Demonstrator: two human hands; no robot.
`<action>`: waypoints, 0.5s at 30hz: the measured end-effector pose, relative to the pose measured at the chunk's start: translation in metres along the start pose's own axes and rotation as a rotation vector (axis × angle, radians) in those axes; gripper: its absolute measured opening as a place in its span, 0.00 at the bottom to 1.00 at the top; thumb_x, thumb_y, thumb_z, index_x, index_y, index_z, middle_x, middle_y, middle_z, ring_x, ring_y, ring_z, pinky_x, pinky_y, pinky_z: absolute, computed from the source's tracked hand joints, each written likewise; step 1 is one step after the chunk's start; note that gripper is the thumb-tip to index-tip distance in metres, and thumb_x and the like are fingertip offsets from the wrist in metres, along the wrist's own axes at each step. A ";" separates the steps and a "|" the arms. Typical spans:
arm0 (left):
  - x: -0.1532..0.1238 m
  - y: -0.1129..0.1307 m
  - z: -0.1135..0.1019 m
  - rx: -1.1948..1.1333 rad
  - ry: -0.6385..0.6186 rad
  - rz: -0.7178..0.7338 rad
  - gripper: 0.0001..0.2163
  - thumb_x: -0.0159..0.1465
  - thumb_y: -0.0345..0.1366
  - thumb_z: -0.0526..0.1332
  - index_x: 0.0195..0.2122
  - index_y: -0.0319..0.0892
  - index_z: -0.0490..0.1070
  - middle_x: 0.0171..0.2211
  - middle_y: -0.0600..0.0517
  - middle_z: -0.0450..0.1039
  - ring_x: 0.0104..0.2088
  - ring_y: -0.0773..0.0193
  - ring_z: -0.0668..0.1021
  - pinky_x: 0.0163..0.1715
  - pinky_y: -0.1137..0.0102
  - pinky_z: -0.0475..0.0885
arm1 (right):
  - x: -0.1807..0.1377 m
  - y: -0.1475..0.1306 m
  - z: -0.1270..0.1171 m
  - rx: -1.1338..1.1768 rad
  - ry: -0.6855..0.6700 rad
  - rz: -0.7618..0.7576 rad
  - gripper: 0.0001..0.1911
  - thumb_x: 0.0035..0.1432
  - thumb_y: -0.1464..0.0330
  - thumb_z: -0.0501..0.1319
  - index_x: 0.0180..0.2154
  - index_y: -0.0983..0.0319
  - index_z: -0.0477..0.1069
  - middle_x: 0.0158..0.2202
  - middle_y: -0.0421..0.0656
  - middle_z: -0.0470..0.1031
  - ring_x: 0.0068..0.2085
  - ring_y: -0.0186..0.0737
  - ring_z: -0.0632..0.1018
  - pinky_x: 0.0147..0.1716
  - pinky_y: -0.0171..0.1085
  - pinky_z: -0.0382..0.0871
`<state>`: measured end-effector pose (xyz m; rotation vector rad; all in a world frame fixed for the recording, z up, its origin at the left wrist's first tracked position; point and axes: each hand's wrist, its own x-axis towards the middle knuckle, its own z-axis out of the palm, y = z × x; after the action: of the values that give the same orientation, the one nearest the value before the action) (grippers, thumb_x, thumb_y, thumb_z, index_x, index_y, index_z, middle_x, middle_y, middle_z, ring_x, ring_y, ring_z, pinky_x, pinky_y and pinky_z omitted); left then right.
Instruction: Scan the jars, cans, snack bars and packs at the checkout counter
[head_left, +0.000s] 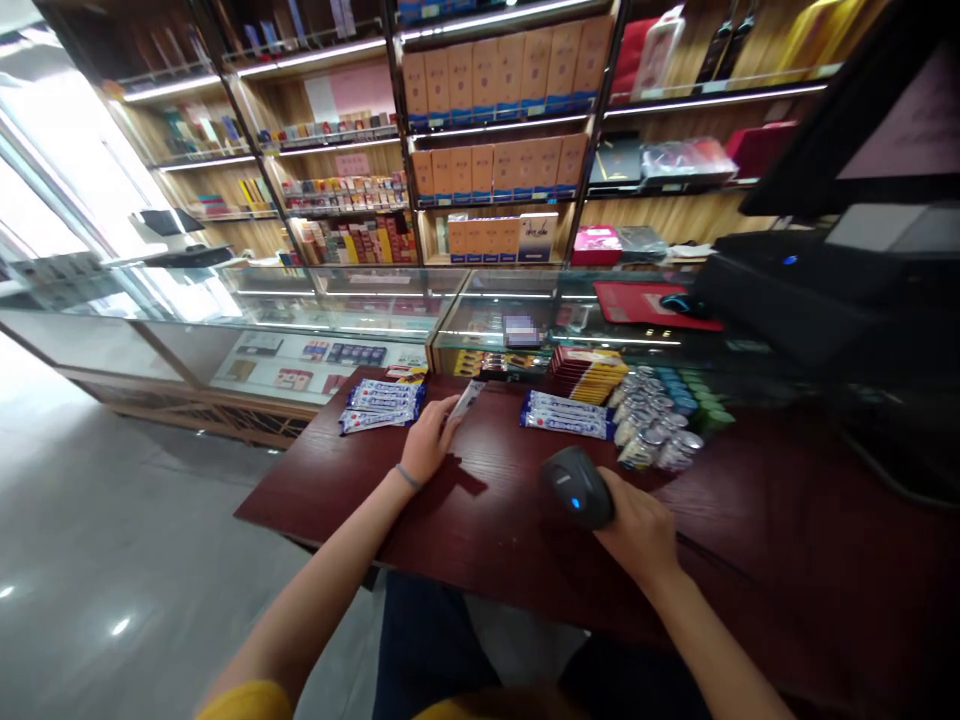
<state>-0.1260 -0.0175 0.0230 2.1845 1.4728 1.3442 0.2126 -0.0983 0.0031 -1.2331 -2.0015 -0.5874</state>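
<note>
My left hand [429, 440] pinches 1 thin packet [468, 400] over the table [480, 530], between 2 packet piles [381, 405] [566, 415]; my right hand [637, 525] grips the scanner [577, 488]. I should hold the packet steady, its code facing the scanner.

The left arm [337, 575] extends from the near left toward the far right, with the forearm inclined inward. The left wrist [411, 478] is nearly in line with the forearm. The left hand [426, 442] is closed in a pinch, fingers directed far and right, thumb opposed on the right side. The right forearm [712, 630] extends from the near right toward the far left. The right hand [641, 525] is closed in a grip, its back visible, fingers mostly hidden. The hands are well apart; the left is farther forward.
</note>
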 end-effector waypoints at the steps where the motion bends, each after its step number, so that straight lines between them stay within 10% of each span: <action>1: 0.004 0.010 0.014 -0.126 -0.013 -0.075 0.15 0.70 0.40 0.56 0.56 0.43 0.70 0.48 0.44 0.75 0.45 0.59 0.79 0.48 0.64 0.75 | -0.001 0.000 0.000 0.004 -0.006 0.022 0.20 0.53 0.72 0.56 0.49 0.64 0.70 0.34 0.47 0.81 0.31 0.43 0.81 0.34 0.36 0.71; 7: 0.019 0.059 0.074 -0.848 -0.320 -0.583 0.18 0.62 0.45 0.66 0.49 0.41 0.73 0.35 0.49 0.77 0.30 0.62 0.81 0.26 0.72 0.75 | -0.001 0.002 -0.007 0.019 -0.004 0.114 0.21 0.52 0.70 0.58 0.50 0.65 0.69 0.31 0.46 0.81 0.29 0.43 0.80 0.31 0.36 0.71; 15: 0.008 0.066 0.084 -0.847 -0.349 -0.664 0.19 0.59 0.44 0.67 0.50 0.43 0.74 0.38 0.49 0.77 0.33 0.59 0.82 0.28 0.70 0.76 | 0.005 -0.002 -0.016 0.095 -0.115 0.078 0.16 0.50 0.72 0.58 0.43 0.62 0.71 0.32 0.42 0.82 0.30 0.40 0.81 0.31 0.35 0.67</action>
<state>-0.0187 -0.0171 0.0178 1.1674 1.0516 0.9990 0.2142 -0.1072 0.0169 -1.3065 -2.0407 -0.3869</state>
